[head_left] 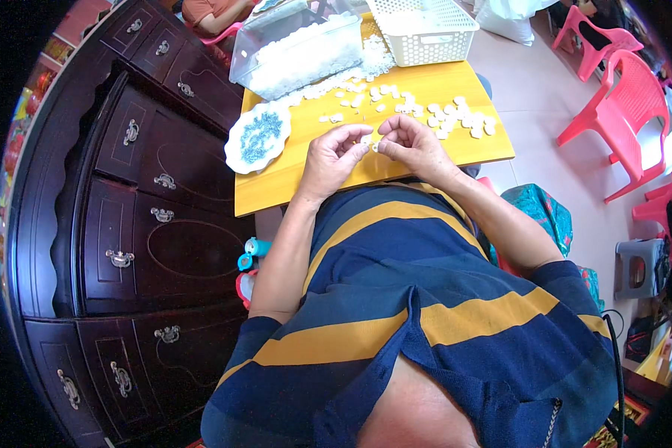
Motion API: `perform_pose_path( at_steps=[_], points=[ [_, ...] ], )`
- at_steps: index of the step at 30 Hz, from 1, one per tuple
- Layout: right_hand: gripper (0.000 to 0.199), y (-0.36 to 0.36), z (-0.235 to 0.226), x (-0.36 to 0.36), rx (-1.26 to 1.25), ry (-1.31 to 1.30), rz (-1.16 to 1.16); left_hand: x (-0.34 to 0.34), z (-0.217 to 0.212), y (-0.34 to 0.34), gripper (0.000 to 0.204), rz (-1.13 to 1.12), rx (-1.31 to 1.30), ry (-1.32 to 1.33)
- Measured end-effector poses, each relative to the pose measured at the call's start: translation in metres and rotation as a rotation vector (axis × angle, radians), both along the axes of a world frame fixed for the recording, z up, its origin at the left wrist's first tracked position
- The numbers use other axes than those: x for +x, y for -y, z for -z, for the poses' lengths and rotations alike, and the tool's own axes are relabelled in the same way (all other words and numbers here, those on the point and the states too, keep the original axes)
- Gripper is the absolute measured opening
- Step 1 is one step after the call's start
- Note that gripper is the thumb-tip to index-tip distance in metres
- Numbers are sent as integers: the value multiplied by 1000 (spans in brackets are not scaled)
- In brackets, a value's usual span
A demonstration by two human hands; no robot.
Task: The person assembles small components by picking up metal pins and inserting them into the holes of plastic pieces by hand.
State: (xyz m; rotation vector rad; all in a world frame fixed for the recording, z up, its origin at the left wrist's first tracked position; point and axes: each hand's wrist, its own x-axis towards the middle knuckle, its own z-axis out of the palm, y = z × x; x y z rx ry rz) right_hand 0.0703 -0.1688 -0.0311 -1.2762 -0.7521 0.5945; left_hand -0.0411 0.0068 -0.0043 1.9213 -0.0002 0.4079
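Forearms (284,250) converging toward twelve o'clock, my curled left hand (330,158) and right hand (418,151) pinch a small white piece (375,147); a white scalloped dish (236,153) sits at nine o'clock.

Navy/slate shirt (396,272) w/ ylw stripes (493,316), short slvs (567,282), open collar (504,411).

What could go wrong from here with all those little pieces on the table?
The scalloped white dish seems to overhang the left edge of the yellow table, so a bump might tip it and scatter its blue-grey bits.
The small white piece between the left hand and the right hand could slip and drop.
Loose white pieces lie near the right edge and might get knocked off.
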Motion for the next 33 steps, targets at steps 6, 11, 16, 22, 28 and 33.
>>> perform_pose_path(
  at_steps=[6,11,16,22,28,33],
  points=[
    [21,0,2,2,-12,21,-15,0,0,0,25,6,-9,-7],
    [21,0,2,0,-24,29,-15,1,2,1,25,21,-13,-15],
    [21,0,2,0,-30,34,-20,0,2,0,25,29,7,-15],
    [24,1,1,0,-20,50,-16,-1,-2,2,24,34,43,-20],
    [24,2,-1,0,-54,56,-37,-2,-8,4,23,65,115,-36],
    [27,1,-2,-3,-24,-19,-25,-2,-9,6,22,71,117,-22]
  ],
)
